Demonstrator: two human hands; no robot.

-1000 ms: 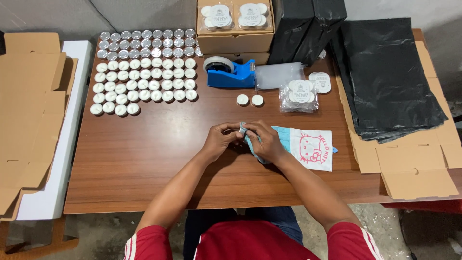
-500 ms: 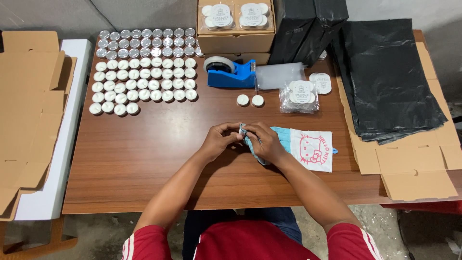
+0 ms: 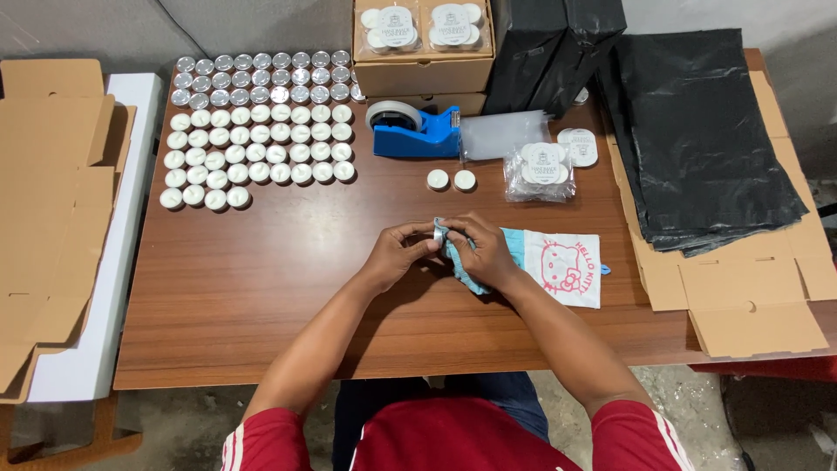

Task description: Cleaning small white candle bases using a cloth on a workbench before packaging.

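My left hand (image 3: 399, 251) and my right hand (image 3: 484, 250) meet over the middle of the brown table (image 3: 261, 288). Between their fingertips they pinch one small tealight candle (image 3: 438, 232) in a silver cup. My right hand also presses a light blue and white cloth (image 3: 558, 264) with a pink cartoon print against it. The rest of the cloth lies flat on the table to the right. Two loose tealights (image 3: 451, 180) sit just beyond my hands.
Rows of several tealights (image 3: 257, 131) fill the table's far left. A blue tape dispenser (image 3: 413, 130), clear bags (image 3: 504, 134), packed candle packs (image 3: 540, 171) and a cardboard box (image 3: 425, 48) stand at the back. Black plastic bags (image 3: 711, 139) and flat cardboard (image 3: 52, 201) flank the table.
My hands stay together at the table's middle. The fingers have shifted slightly around the tealight and the cloth; nothing else has moved.
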